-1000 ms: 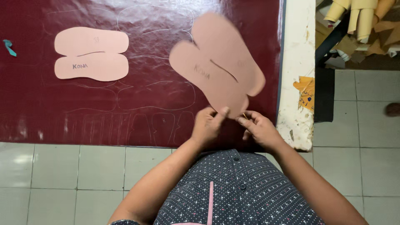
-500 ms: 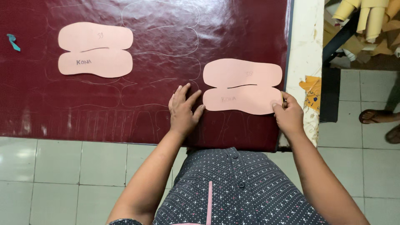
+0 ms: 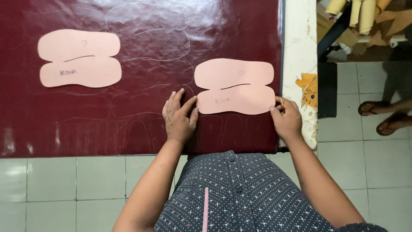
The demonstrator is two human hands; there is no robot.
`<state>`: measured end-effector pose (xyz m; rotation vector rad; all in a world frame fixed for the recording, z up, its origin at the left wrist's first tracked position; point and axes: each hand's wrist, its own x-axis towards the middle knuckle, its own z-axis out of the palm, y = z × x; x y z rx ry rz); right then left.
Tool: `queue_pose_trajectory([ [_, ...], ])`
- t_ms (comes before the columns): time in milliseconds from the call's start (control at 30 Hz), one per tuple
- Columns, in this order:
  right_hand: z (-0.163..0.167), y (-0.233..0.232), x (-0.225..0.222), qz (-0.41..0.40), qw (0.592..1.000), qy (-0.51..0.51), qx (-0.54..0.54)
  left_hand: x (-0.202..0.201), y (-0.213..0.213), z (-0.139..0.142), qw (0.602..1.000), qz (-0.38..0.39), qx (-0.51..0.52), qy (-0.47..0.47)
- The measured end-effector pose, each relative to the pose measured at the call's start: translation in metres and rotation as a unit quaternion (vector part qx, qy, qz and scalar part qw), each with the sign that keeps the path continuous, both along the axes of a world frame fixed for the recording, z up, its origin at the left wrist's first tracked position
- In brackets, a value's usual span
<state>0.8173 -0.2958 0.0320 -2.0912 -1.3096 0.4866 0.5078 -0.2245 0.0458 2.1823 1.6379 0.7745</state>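
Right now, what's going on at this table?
A person is laying a pink sole-shaped pattern flat on a dark red glossy sheet. The left hand presses down at the pattern's left end, fingers spread on the sheet. The right hand steadies the right end and seems to hold a thin pencil-like tool. A second pink pattern lies untouched at the far left. Faint traced outlines already mark the sheet between them.

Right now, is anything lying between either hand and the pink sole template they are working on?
No. The left hand touches the near pink template at its left end and the right hand at its right end, on the maroon sheet.
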Motion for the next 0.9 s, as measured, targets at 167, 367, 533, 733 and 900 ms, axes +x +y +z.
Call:
queue_pose_trajectory([
  [167,-0.0071,-0.0114,0.0022,0.038,0.999,-0.022,0.029,0.0006,0.0001,-0.0009,1.0,0.002,0.004,0.006],
  [367,-0.0083,-0.0099,0.0031,0.035,0.999,0.003,0.028,0.0001,0.0011,0.0008,0.999,0.017,-0.029,-0.024],
  [533,-0.0055,-0.0087,0.0038,0.032,0.999,0.015,0.015,0.0003,0.0005,0.0029,1.0,0.015,-0.021,-0.016],
  [733,-0.0041,-0.0091,0.0034,0.03,0.999,0.025,0.018,0.0011,-0.0004,0.0023,1.0,0.007,0.009,-0.019],
  [900,-0.0031,-0.0086,0.0055,0.047,0.998,0.019,0.031,0.0005,-0.0003,-0.0012,1.0,0.007,0.016,-0.016],
])
